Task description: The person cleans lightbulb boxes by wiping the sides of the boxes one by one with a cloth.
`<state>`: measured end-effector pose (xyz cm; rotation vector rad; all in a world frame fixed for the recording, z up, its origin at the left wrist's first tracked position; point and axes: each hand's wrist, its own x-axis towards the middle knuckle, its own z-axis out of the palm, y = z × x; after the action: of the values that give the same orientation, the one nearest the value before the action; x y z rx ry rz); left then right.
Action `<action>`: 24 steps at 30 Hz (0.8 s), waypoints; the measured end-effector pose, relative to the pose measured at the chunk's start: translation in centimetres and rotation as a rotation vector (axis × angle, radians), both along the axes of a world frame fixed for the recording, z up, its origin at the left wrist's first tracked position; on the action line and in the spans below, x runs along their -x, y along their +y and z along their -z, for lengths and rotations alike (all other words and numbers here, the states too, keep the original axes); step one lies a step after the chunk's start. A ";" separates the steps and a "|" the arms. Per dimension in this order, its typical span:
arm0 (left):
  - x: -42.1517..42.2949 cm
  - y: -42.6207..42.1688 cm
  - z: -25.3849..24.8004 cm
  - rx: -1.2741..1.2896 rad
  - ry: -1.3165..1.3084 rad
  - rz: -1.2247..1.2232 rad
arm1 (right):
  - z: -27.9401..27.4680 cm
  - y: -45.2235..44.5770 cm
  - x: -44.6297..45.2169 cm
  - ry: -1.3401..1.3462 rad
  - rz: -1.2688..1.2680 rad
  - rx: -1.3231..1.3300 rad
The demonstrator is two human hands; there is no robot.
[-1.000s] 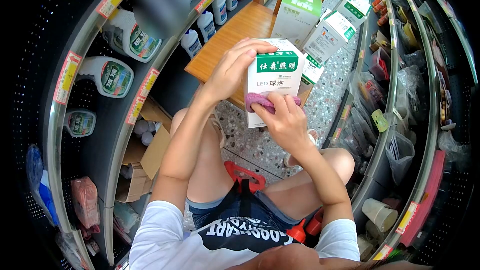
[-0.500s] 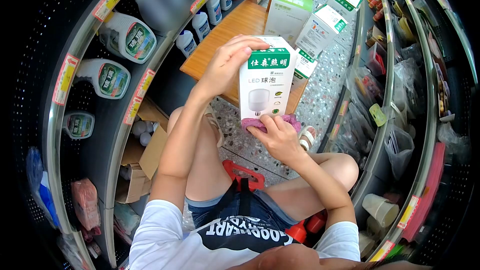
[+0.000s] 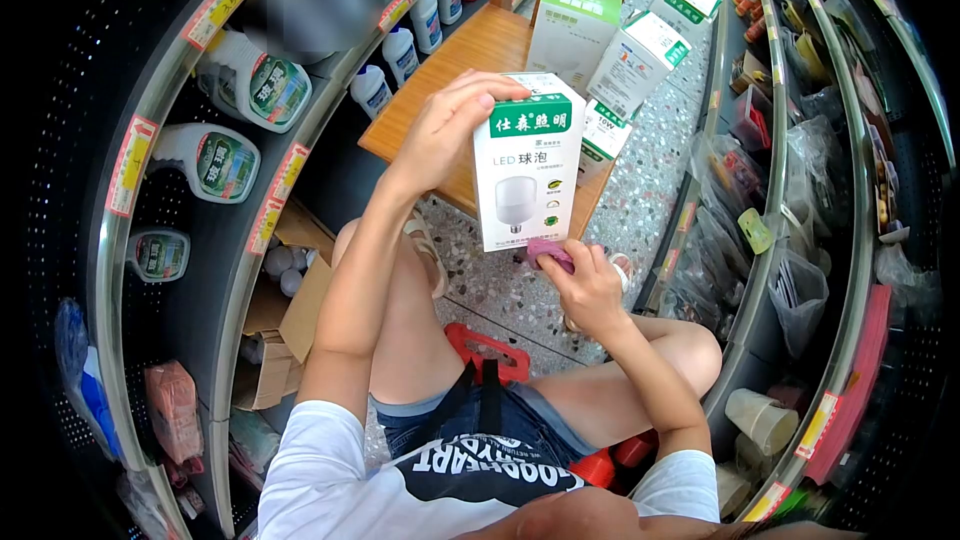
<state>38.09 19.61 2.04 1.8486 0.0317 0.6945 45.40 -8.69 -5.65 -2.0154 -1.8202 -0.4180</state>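
Note:
A white and green LED bulb box (image 3: 527, 170) stands upright in front of me, a bulb pictured on its face. My left hand (image 3: 455, 125) grips the box's top left edge, fingers across the top. In my right hand (image 3: 585, 285) is a bunched pink cloth (image 3: 550, 254), held at the box's lower right corner. Whether the cloth still touches the box I cannot tell. Behind the box, a wooden chair (image 3: 430, 100) bears several more bulb boxes, among them a green-topped box (image 3: 572, 25) and a white box (image 3: 638, 60).
Shelves on the left hold spray bottles (image 3: 225, 162) and white bottles (image 3: 428, 22). A cardboard carton (image 3: 275, 365) with round white bulbs stands by my left leg. On the right, shelves carry bagged goods (image 3: 800, 285). A red plastic stool (image 3: 510, 360) is beneath me.
My right hand has moved right and slightly down with the pink cloth, uncovering the box's lower edge. The box has shifted slightly left; my left hand still holds its top.

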 end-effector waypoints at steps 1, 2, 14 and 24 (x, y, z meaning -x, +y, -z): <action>0.0 0.0 0.0 -0.014 0.005 -0.011 | 0.1 -0.1 0.0 0.010 0.017 -0.010; 0.0 0.1 0.1 -0.028 0.010 -0.022 | 0.3 -0.1 0.0 0.011 0.021 -0.013; 0.6 -0.8 -0.4 -0.164 0.006 -0.068 | -0.7 3.4 2.6 0.049 -0.098 -0.075; 3.9 -3.8 -2.7 -0.550 0.074 -0.169 | -0.9 4.9 2.1 0.140 -0.227 -0.118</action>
<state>34.15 15.86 4.76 2.4201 0.0489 0.8062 43.28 -3.78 -4.74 -1.6931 -1.8644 -0.3008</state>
